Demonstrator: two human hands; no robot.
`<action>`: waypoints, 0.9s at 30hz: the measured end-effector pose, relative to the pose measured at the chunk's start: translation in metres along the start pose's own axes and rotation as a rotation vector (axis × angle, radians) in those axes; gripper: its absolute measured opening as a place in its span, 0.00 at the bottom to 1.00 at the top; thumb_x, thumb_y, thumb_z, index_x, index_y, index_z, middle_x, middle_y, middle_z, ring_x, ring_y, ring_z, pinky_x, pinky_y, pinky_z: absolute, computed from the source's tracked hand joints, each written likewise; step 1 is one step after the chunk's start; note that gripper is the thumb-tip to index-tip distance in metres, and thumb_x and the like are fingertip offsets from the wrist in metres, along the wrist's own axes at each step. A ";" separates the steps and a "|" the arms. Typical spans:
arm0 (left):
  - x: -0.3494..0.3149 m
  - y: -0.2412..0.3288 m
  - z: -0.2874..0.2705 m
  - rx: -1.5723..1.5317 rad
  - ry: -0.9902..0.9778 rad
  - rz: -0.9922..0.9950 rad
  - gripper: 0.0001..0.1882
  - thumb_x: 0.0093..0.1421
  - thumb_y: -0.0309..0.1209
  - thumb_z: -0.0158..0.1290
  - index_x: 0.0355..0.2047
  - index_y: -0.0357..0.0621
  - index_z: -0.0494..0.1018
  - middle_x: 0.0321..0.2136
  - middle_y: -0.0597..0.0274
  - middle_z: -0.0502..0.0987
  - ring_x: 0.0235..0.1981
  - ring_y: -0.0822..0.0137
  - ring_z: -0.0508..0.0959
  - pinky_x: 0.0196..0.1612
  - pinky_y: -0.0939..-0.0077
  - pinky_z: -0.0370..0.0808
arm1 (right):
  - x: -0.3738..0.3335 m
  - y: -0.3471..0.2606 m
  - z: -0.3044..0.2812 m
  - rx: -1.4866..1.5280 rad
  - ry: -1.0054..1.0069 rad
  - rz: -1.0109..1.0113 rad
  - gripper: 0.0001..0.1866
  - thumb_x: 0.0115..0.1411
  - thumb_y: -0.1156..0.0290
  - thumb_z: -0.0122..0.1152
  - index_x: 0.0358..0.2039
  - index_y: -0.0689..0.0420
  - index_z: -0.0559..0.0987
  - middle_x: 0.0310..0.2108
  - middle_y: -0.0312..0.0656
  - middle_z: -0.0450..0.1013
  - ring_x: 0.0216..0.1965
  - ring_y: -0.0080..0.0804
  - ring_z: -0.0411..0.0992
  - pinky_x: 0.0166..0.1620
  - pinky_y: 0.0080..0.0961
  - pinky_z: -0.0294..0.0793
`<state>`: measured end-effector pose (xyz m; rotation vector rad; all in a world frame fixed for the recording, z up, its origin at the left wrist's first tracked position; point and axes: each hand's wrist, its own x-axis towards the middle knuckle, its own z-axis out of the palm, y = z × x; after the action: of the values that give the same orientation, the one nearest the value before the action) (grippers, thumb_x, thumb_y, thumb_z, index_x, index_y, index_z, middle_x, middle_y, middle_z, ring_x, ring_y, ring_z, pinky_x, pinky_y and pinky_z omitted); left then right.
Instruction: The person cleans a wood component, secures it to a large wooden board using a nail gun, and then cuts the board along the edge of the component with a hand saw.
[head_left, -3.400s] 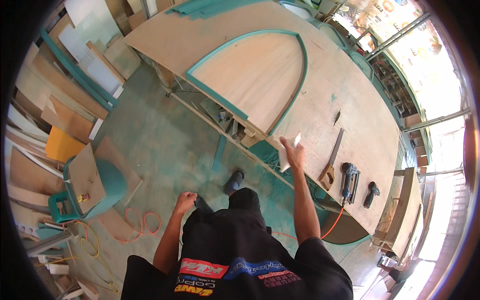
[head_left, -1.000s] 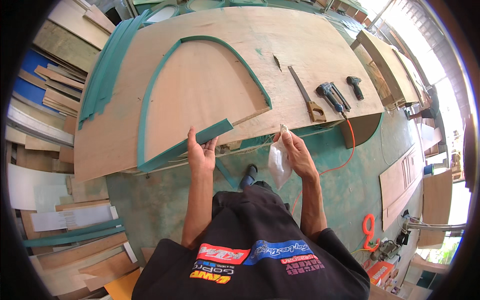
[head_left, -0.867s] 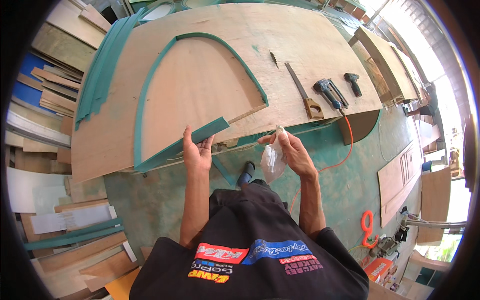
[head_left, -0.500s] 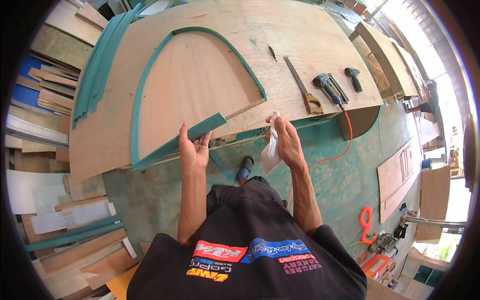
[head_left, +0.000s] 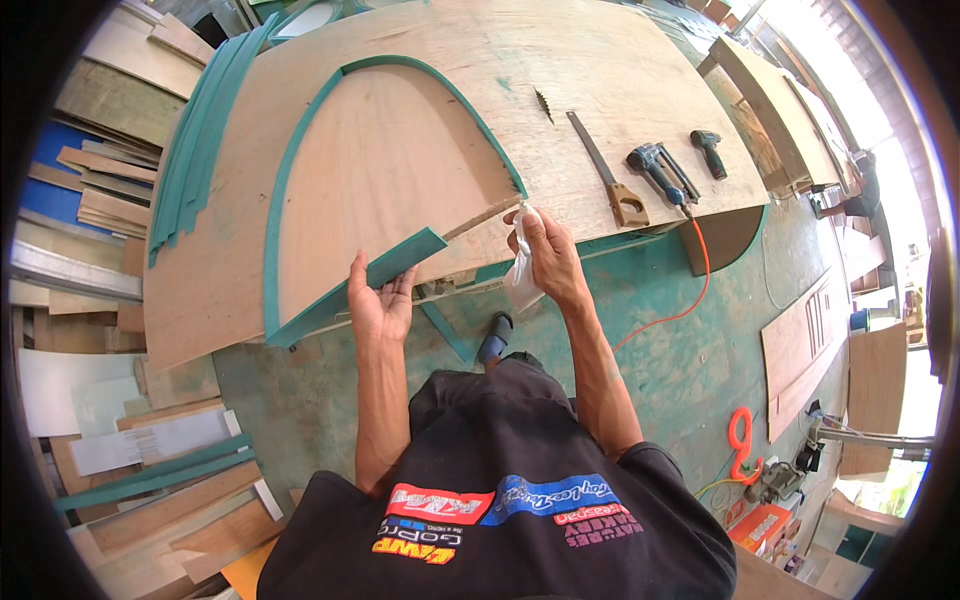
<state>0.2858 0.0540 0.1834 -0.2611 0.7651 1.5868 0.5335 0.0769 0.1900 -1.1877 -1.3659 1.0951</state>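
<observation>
My left hand (head_left: 381, 308) grips the free stretch of a thin green strip (head_left: 408, 256), its thumb on one side and its fingers beneath. This stretch stands away from the edge of an arched wooden panel (head_left: 385, 165). More green edging (head_left: 283, 185) runs round the panel's curve and ends at its right corner. My right hand (head_left: 550, 258) is wrapped round a soft, white plastic bag (head_left: 521, 277), whose narrow tip meets the panel's right corner, beside the end of the edging. What the bag contains cannot be made out.
On the plywood-topped table (head_left: 600, 90) lie a handsaw (head_left: 605, 170), a nail gun (head_left: 657, 170) with an orange hose (head_left: 700, 280), a cordless drill (head_left: 707, 152) and a small dark spiral bit (head_left: 543, 105). Green strips (head_left: 200, 140) are stacked at the left. Wood offcuts (head_left: 105, 180) lie beyond.
My right hand has moved left and slightly up with the white bag, bringing its tip to the panel's corner. My left hand keeps hold of the strip, shifted slightly left.
</observation>
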 end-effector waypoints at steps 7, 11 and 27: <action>0.000 0.002 -0.001 -0.004 -0.003 -0.014 0.40 0.64 0.36 0.61 0.65 0.28 0.52 0.60 0.39 0.60 0.67 0.48 0.62 0.70 0.48 0.67 | -0.001 -0.005 0.002 -0.224 0.096 -0.108 0.22 0.76 0.56 0.45 0.47 0.64 0.78 0.29 0.49 0.76 0.32 0.39 0.76 0.38 0.33 0.73; 0.002 0.002 -0.004 -0.024 -0.005 -0.026 0.40 0.64 0.36 0.61 0.66 0.29 0.51 0.61 0.38 0.59 0.68 0.47 0.61 0.71 0.48 0.65 | -0.002 -0.008 0.000 -0.207 0.050 -0.086 0.20 0.75 0.58 0.47 0.48 0.64 0.77 0.30 0.47 0.77 0.33 0.34 0.76 0.38 0.31 0.73; 0.004 0.006 -0.005 -0.035 0.003 -0.065 0.39 0.64 0.35 0.60 0.65 0.29 0.52 0.62 0.39 0.59 0.67 0.48 0.62 0.70 0.48 0.67 | 0.004 -0.008 -0.003 -0.031 0.025 0.028 0.19 0.75 0.59 0.49 0.46 0.62 0.80 0.25 0.32 0.68 0.28 0.20 0.66 0.32 0.22 0.67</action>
<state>0.2784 0.0541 0.1797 -0.3114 0.7244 1.5394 0.5351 0.0797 0.1984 -1.2422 -1.3556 1.0785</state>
